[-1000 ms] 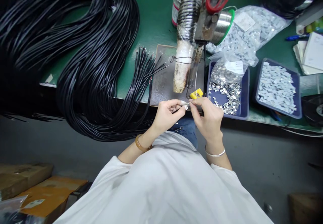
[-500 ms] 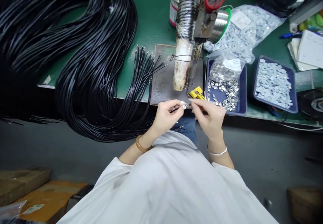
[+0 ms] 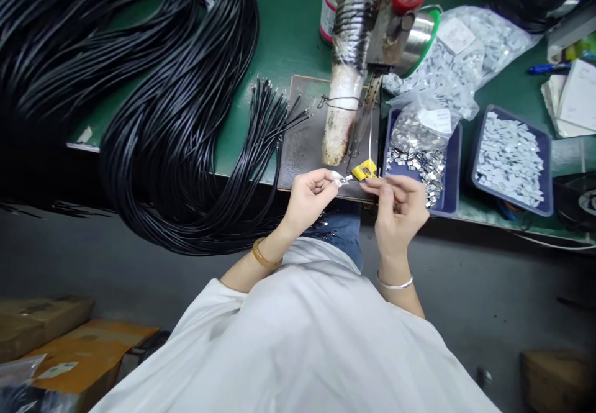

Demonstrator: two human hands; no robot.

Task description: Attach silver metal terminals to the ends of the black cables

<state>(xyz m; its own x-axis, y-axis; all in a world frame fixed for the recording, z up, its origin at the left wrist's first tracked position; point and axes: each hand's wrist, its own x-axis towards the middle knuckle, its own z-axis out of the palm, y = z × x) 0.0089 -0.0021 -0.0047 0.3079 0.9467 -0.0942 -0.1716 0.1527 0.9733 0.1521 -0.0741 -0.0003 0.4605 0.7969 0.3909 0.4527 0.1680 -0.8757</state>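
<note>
In the head view, near the centre of the frame, my left hand [image 3: 310, 200] has a small metal piece [image 3: 346, 179] pinched between thumb and fingertips, its shiny end sticking out to the right, over the near edge of a dark board [image 3: 300, 146]. My right hand [image 3: 400, 211] is just right of it, apart from my left, fingers bent, with the fingertips beside a yellow piece [image 3: 362, 170]; I cannot tell whether they grip anything. Above my hands, a white-wrapped hose end [image 3: 342, 105] points down over the board. Black cables [image 3: 177, 127] fill the upper left, their stripped ends reaching the board's left side. Right of centre lies a blue tray [image 3: 453, 177] of metal parts, then a second tray [image 3: 548, 183] of pale pieces. A silvery spool [image 3: 419, 39] with a green rim sits at upper right of centre.
</note>
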